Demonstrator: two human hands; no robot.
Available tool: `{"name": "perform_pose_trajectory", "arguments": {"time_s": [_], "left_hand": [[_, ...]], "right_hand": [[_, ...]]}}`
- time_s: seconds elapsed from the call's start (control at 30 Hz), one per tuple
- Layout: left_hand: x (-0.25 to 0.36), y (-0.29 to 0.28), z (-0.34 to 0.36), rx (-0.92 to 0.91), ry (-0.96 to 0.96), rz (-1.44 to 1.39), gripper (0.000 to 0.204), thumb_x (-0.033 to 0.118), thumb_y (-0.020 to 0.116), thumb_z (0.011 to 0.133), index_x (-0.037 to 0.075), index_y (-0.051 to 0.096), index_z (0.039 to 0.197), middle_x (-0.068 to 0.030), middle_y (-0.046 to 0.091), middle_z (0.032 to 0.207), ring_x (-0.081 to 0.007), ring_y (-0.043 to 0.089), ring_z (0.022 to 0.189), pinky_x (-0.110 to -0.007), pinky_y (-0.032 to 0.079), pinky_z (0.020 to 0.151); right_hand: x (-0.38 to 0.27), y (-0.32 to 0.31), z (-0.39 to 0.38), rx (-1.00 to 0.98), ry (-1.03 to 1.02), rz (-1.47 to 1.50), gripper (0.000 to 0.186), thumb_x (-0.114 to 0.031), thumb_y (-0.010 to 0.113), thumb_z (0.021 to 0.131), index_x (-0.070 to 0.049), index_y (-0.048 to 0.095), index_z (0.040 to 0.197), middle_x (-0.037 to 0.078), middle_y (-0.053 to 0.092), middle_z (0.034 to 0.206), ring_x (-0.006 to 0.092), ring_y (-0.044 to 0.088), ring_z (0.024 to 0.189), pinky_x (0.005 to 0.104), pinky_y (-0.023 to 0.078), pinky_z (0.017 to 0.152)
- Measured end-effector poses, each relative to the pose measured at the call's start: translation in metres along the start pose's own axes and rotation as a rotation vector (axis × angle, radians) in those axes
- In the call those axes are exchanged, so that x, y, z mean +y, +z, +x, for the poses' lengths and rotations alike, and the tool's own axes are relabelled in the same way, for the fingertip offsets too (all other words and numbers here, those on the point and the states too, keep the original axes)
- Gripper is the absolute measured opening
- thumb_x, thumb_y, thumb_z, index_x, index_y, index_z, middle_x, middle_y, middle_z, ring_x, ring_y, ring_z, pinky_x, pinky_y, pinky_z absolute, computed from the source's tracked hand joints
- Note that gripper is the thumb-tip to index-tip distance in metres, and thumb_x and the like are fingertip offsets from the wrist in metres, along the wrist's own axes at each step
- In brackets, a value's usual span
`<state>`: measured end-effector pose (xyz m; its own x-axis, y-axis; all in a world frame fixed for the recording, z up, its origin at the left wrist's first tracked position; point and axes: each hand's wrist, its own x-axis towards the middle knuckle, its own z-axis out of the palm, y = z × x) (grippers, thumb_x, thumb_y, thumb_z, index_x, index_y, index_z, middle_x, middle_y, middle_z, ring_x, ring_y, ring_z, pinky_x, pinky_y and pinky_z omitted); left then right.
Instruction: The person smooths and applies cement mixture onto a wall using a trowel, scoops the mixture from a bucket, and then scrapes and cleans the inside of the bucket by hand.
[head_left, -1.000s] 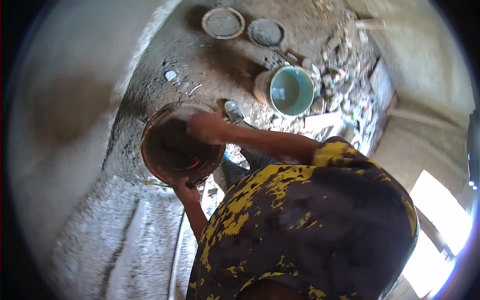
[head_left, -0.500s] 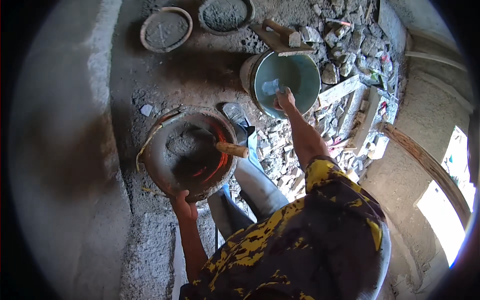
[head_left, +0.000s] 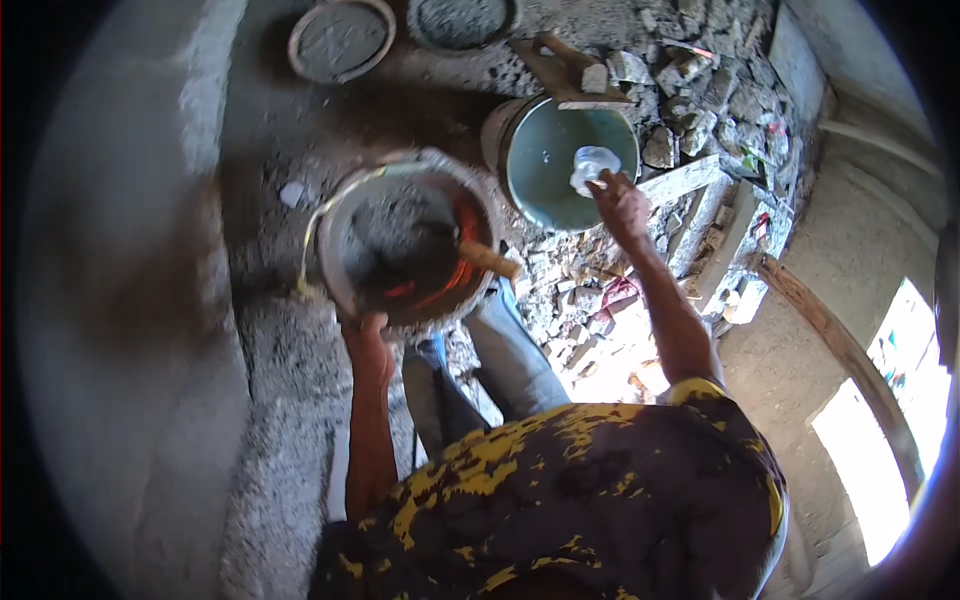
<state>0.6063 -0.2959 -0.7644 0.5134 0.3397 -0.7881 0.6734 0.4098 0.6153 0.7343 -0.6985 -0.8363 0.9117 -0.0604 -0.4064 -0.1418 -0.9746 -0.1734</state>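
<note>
My left hand [head_left: 368, 345] grips the near edge of a round mortar bucket [head_left: 330, 262], its thumb over the rim. Wet grey mortar [head_left: 395, 222] lies inside, and a wooden tool handle [head_left: 490, 261] sticks out over the right rim; the tool's other end is hidden. My right hand [head_left: 622, 208] is closed on a clear plastic cup [head_left: 593, 166], held at the right side of a larger bucket [head_left: 513, 178]. Greenish water [head_left: 545, 180] stands in that bucket. Whether the cup holds water I cannot tell.
Two round tubs of grey mix, a left tub [head_left: 340, 42] and a right tub [head_left: 460, 20], stand at the back. A wooden float [head_left: 555, 75] rests by the water bucket's far rim. Rubble [head_left: 690, 110] and boards [head_left: 720, 235] lie right; a wall [head_left: 130, 280] rises left.
My right hand has drawn the cup rightward and back from the middle of the water bucket. The mortar bucket in my left hand has shifted up and to the right, closer to the water bucket.
</note>
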Motion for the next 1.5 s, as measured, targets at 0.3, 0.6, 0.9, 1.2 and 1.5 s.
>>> {"name": "perform_pose_trajectory", "arguments": {"time_s": [0.3,0.6,0.9,1.2,1.5], "left_hand": [[-0.002,0.007,-0.013,-0.036,0.177,-0.017,0.036,0.005,0.057,0.069,0.004,0.052,0.105,-0.0021,0.052,0.092,-0.0110,0.049,0.083,-0.025,0.040,0.075],[0.027,0.025,-0.058,-0.030,0.138,-0.091,0.022,0.000,0.055,0.074,0.002,0.052,0.096,-0.0001,0.050,0.079,-0.0074,0.043,0.069,-0.024,0.038,0.062],[0.022,-0.005,-0.080,0.169,0.052,-0.107,0.007,0.005,0.055,0.072,0.004,0.055,0.078,-0.0001,0.049,0.067,-0.0091,0.042,0.056,-0.027,0.038,0.050],[-0.022,-0.010,-0.106,0.385,0.093,-0.086,0.040,0.014,0.059,0.074,-0.003,0.051,0.109,-0.0079,0.054,0.067,-0.0162,0.051,0.056,-0.037,0.041,0.048],[-0.034,-0.052,-0.145,0.792,0.366,-0.373,0.051,0.003,0.055,0.067,0.004,0.054,0.118,-0.0032,0.057,0.078,-0.0123,0.052,0.062,-0.030,0.041,0.050]], "right_hand": [[-0.156,-0.194,-0.059,-0.130,-0.838,-0.281,0.013,-0.021,0.064,0.080,-0.009,0.060,0.082,0.010,0.056,0.070,0.0251,0.062,0.062,0.0395,0.050,0.052],[-0.219,-0.209,-0.090,-0.305,-0.940,-0.271,0.017,-0.016,0.069,0.074,-0.006,0.062,0.086,0.013,0.057,0.074,0.0308,0.061,0.062,0.0419,0.049,0.058],[-0.129,-0.181,-0.067,-0.189,-0.657,-0.153,0.027,-0.030,0.066,0.079,-0.006,0.061,0.090,0.016,0.062,0.087,0.0357,0.061,0.075,0.0457,0.047,0.064],[-0.166,-0.080,-0.041,-0.401,-0.848,0.006,0.033,-0.027,0.055,0.086,-0.004,0.055,0.110,0.023,0.061,0.100,0.0381,0.061,0.081,0.0474,0.047,0.067],[-0.323,-0.024,-0.098,-0.498,-1.357,-0.400,0.040,-0.038,0.059,0.080,-0.002,0.058,0.099,0.023,0.063,0.087,0.0386,0.064,0.081,0.0470,0.050,0.065]]}}
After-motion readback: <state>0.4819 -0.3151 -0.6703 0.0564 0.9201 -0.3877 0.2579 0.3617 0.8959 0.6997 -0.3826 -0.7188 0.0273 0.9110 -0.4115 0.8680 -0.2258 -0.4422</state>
